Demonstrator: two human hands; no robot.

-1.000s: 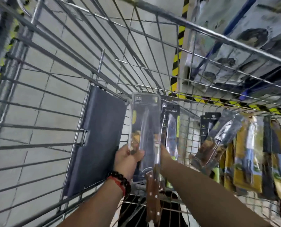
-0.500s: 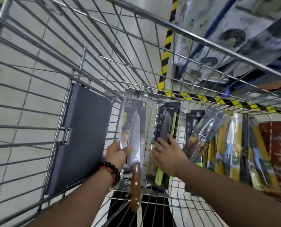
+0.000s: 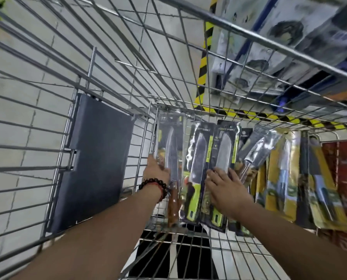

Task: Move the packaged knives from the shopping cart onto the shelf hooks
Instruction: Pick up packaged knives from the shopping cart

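Left hand: left hand [image 3: 155, 170] grips the wood-handled knife pack [image 3: 171, 158] by its left edge, fingers curled round the plastic; pack stands upright inside the shopping cart [image 3: 108, 81], against the far wire wall.
Right hand: right hand [image 3: 227, 186] lies with straight fingers on the green-handled knife pack [image 3: 222, 168]; presses it, does not clasp it.
Other stock: a second green-handled pack [image 3: 196, 168] stands between the two; yellow-carded packs [image 3: 281, 178] lean further right. Grey flap [image 3: 93, 158] folded against the cart's left side.
Shelf hooks: not in view.
Risk 1: one-edge hold on slick plastic; the heavy handle end could swing the pack out and drop it.
Risk 2: the pack's top could catch in the wire grid on lifting.
Risk 3: flat palm could topple the leaning row.
Change from half a second ago: right hand has shifted one pack to the right; left grip is unchanged.
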